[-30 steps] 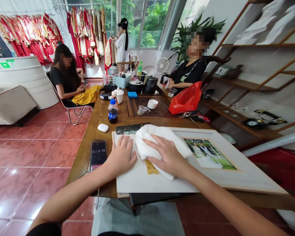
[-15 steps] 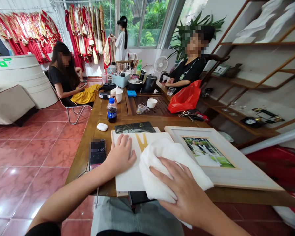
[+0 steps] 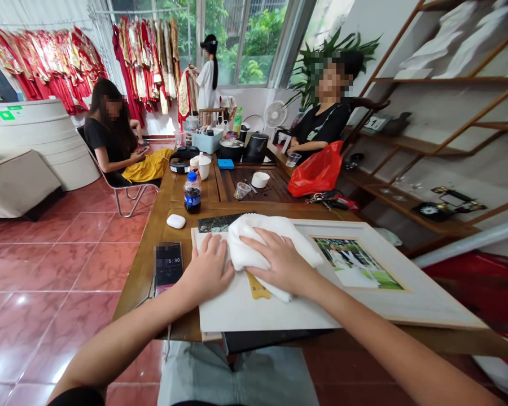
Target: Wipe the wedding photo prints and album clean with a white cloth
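My right hand (image 3: 281, 259) is closed over a folded white cloth (image 3: 254, 239), pressing it onto a white board (image 3: 224, 313) with a gold design (image 3: 258, 286) partly hidden under the cloth. Flat on the left part of that board lies my left hand (image 3: 209, 268), fingers spread, close beside the cloth. To the right is a white picture frame (image 3: 432, 293) holding a photo (image 3: 358, 262) of a couple outdoors. Behind the board, part of a dark printed sheet (image 3: 211, 224) shows.
A phone (image 3: 168, 268), a white earbud case (image 3: 176, 221) and a cola bottle (image 3: 192, 193) stand left on the wooden table (image 3: 152, 225). Farther back are a red plastic bag (image 3: 315, 172), keys (image 3: 324, 198) and a small white bowl (image 3: 260, 179). Two people sit beside the table; another stands behind.
My right hand has pushed the cloth forward and left across the board, uncovering the lower part of the gold design. My left hand stays nearly in place.
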Demonstrator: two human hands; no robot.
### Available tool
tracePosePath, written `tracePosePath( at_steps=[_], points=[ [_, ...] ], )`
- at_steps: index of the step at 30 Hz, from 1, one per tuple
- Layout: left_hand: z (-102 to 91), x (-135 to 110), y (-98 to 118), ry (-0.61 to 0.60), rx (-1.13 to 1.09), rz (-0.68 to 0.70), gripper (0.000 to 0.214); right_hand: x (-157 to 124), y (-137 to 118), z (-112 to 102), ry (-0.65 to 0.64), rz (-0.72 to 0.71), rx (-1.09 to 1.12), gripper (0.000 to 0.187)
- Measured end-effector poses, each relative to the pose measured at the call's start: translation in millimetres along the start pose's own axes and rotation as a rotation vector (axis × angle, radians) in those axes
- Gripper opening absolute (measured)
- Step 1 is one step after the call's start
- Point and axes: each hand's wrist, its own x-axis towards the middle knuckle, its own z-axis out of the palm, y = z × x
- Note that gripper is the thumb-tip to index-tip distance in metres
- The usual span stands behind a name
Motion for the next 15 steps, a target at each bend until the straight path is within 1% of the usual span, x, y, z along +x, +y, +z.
tracePosePath(
  at_steps=[3, 6, 8, 11, 15],
  points=[
    [-1.0, 0, 1, -0.009, -0.008, -0.012, 0.044, 17, 5, -1, 0.002, -0.004, 0.004, 0.060],
    [-1.1, -1, 3, -0.001, -0.009, -0.022, 0.042, 17, 7, -3, 0.006, -0.045, 0.011, 0.058],
    [-0.9, -2, 4, 0.004, 0.002, -0.025, 0.042, 10, 7, -5, 0.007, -0.096, 0.019, 0.056],
    [-0.9, -3, 5, -0.003, 0.016, -0.033, 0.044, -8, 4, -6, 0.001, -0.168, 0.030, 0.057],
    [-1.5, -3, 6, -0.027, 0.024, -0.043, 0.048, -39, -4, -7, 0.000, -0.203, 0.033, 0.060]
  ],
)
